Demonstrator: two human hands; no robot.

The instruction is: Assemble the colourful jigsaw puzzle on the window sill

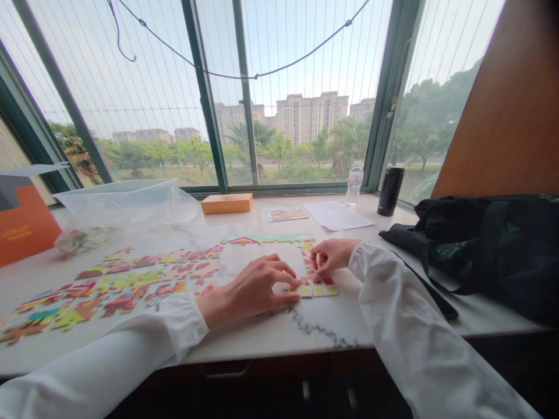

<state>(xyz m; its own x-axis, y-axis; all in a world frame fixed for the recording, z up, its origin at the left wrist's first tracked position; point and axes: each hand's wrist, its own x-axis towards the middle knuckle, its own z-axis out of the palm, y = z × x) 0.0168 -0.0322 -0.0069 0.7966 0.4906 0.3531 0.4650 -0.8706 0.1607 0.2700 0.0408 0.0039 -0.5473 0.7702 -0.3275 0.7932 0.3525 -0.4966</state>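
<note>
Just two hands, left spread flat, right pinched closed against the jigsaw pieces

Nothing in front of me can be read. The orange box at the far left has a short line of pale yellow print on its face, but it is too small and blurred to make out. The sheet of paper on the tabletop carries faint rows of print, also illegible. The label on the water bottle is just a blur. The small card beside the paper shows a colourful picture, and the jigsaw pieces by my fingers show colours and shapes, with no letters or numbers I can make out.
</note>
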